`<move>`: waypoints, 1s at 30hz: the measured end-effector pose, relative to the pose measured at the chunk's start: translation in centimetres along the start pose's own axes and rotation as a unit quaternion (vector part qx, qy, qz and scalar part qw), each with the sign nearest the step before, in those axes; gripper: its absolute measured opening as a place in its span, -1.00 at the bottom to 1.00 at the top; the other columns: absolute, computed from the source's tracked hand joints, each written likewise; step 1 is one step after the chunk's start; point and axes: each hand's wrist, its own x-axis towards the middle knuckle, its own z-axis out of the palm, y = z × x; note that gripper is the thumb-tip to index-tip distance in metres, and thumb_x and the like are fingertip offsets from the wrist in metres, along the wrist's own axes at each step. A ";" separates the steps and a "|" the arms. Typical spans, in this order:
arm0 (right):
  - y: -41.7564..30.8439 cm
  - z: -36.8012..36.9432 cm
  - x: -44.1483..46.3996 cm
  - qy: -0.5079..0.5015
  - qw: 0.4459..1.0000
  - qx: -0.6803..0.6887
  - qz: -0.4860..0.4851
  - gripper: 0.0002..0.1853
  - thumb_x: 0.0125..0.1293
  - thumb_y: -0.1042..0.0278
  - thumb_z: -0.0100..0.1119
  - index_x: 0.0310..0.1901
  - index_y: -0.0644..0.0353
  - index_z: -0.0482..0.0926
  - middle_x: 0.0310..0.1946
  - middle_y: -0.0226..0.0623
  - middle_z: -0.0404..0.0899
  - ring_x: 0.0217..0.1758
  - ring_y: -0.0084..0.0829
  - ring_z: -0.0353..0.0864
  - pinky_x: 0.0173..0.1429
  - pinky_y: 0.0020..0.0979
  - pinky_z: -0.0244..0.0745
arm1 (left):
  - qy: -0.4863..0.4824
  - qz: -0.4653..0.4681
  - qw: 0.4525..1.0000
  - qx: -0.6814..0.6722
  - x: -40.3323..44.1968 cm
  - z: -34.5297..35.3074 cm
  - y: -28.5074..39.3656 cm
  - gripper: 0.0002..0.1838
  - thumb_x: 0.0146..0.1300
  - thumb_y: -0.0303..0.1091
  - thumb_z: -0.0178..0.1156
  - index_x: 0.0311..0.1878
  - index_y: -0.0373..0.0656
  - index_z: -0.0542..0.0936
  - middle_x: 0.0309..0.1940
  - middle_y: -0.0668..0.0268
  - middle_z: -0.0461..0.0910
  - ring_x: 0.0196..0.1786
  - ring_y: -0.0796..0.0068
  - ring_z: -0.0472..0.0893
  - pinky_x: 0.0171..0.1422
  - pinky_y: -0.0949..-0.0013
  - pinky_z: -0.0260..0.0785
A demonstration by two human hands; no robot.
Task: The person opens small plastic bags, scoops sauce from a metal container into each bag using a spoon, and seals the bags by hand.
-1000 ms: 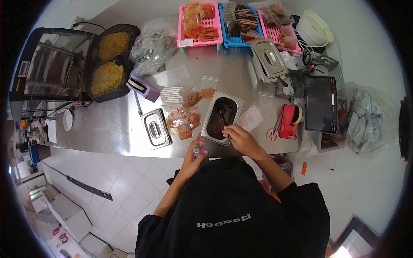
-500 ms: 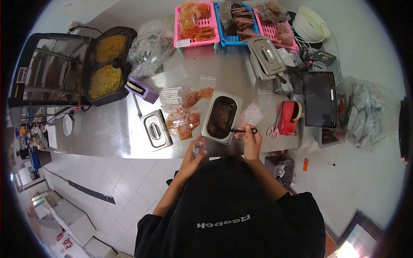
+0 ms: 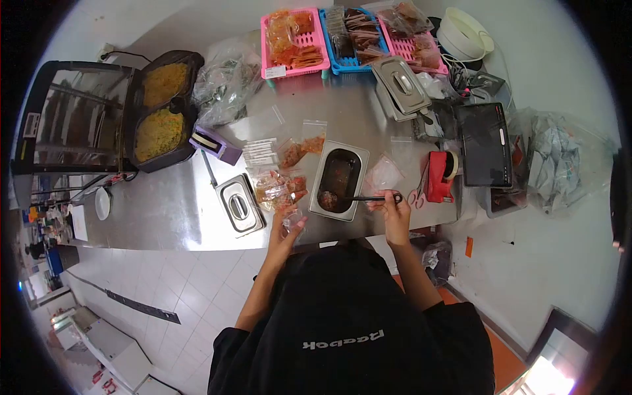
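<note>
My right hand is closed around the dark handle of a small ladle. The ladle's bowl, filled with some chunky reddish food, is over the near end of a steel food pan that contains dark sauce. My left hand pinches a small clear plastic bag left of the pan, at the counter's near edge. Filled sauce packets lie just beyond that hand. A steel lid rests further left. Right of the pan is a stack of clear bags.
Purple tape dispenser and red tape dispenser flank the work area, with pink scissors near the red one. Baskets of packets line the back. A second covered steel pan and a tablet stand right.
The ladle's bowl has come up out of the sauce, now visibly loaded, at the pan's near left. My right hand shifted slightly right; my left hand moved left with the bag.
</note>
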 end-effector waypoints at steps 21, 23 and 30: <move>-5.8 0.1 -0.3 0.165 0.970 0.148 -0.098 -0.79 0.41 0.25 0.03 -0.12 0.22 0.37 -0.29 -0.16 0.56 -0.38 -0.38 0.58 -0.22 -0.39 0.49 | -0.179 -0.114 0.951 -0.224 6.5 3.1 2.3 -0.71 0.35 -0.29 0.10 0.09 -0.10 0.42 0.00 0.25 0.54 0.02 0.34 0.59 0.07 0.29 0.49; -6.6 1.2 -1.0 0.168 0.971 0.127 -0.111 -0.80 0.42 0.27 0.02 -0.12 0.23 0.37 -0.30 -0.16 0.57 -0.39 -0.39 0.58 -0.23 -0.39 0.49 | -0.191 -0.116 0.939 -0.261 6.7 4.0 2.7 -0.72 0.36 -0.29 0.09 0.09 -0.10 0.42 -0.01 0.26 0.54 0.02 0.34 0.59 0.09 0.29 0.49; -8.3 3.5 -3.7 0.025 0.939 -0.230 -0.254 -0.77 0.42 0.25 0.01 -0.09 0.24 0.33 -0.25 -0.06 0.59 -0.36 -0.34 0.63 -0.17 -0.34 0.53 | -0.232 -0.058 0.952 -0.191 8.1 4.9 2.4 -0.66 0.37 -0.36 0.07 0.19 -0.05 0.36 0.07 0.24 0.51 0.07 0.32 0.57 0.14 0.27 0.47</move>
